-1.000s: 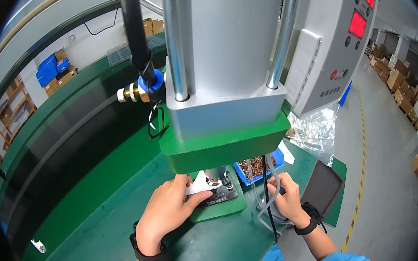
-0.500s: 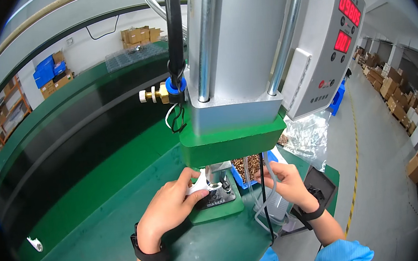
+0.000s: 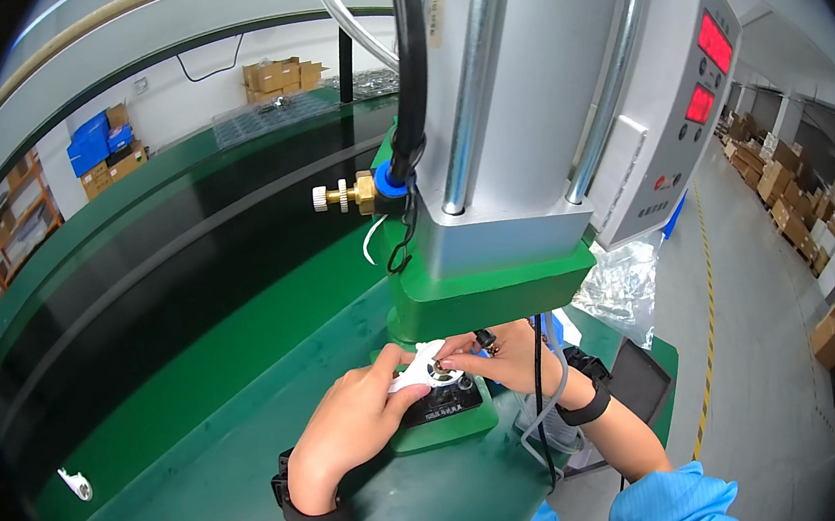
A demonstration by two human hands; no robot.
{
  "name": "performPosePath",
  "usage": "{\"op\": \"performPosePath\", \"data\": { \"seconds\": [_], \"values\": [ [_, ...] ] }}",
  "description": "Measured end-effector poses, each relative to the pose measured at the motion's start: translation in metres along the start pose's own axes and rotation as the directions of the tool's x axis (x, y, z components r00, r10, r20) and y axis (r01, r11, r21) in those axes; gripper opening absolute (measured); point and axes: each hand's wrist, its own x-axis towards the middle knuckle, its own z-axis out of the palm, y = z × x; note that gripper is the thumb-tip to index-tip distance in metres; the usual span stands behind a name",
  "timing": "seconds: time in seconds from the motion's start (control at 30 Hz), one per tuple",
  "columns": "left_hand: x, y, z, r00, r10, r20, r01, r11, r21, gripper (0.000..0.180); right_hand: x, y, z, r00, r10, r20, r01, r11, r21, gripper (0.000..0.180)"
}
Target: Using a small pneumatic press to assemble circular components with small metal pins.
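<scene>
My left hand point(image 3: 349, 433) pinches a white plastic part point(image 3: 410, 374) with a round ring at one end, holding it over the black plate point(image 3: 441, 404) of the press's green base. Across from it, my right hand point(image 3: 516, 360) reaches in with thumb and fingertips closed at that ring. A small brass-coloured piece point(image 3: 441, 368) shows at those fingertips, inside or on the ring; its exact shape is too small to tell. Directly above both hands is the green head point(image 3: 496, 293) of the press.
A grey control box point(image 3: 671, 126) with red displays flanks the press cylinder. Hoses and a black cable point(image 3: 543, 399) hang beside my right wrist. Another white part point(image 3: 75, 484) lies far left on the green surface. A clear plastic bag point(image 3: 626, 286) rests behind, right.
My right hand has moved left from the blue bin of small brass-coloured pieces to the white part's ring. My left hand still holds the part. The view has shifted slightly.
</scene>
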Motion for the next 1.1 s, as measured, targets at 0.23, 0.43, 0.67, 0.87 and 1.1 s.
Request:
{"op": "performPosePath", "data": {
  "seconds": [0.23,0.43,0.67,0.87,1.1],
  "values": [
    [0.000,-0.005,0.001,1.000,0.005,-0.005,-0.004,1.000,0.010,0.025,-0.014,-0.012,-0.014,0.997,-0.072,0.007,0.072,0.979,-0.190,0.030],
    [0.001,-0.005,0.006,0.999,0.005,-0.038,-0.005,1.000,0.011,0.030,-0.087,0.033,-0.027,0.869,-0.344,-0.357,0.052,0.779,-0.625,0.045],
    [0.001,-0.005,0.004,0.997,-0.074,0.021,0.076,0.994,-0.076,0.028,-0.097,0.055,-0.014,0.931,-0.221,-0.289,-0.027,0.751,-0.659,0.035],
    [0.001,-0.003,0.004,0.993,-0.116,0.026,0.118,0.992,-0.052,0.026,-0.044,0.070,-0.034,0.986,-0.138,-0.098,-0.021,0.471,-0.882,0.028],
    [0.001,-0.002,0.006,0.996,-0.084,-0.006,0.083,0.993,-0.086,0.020,-0.030,0.105,-0.017,0.999,-0.052,0.003,0.032,0.564,-0.825,0.017]
  ]
}}
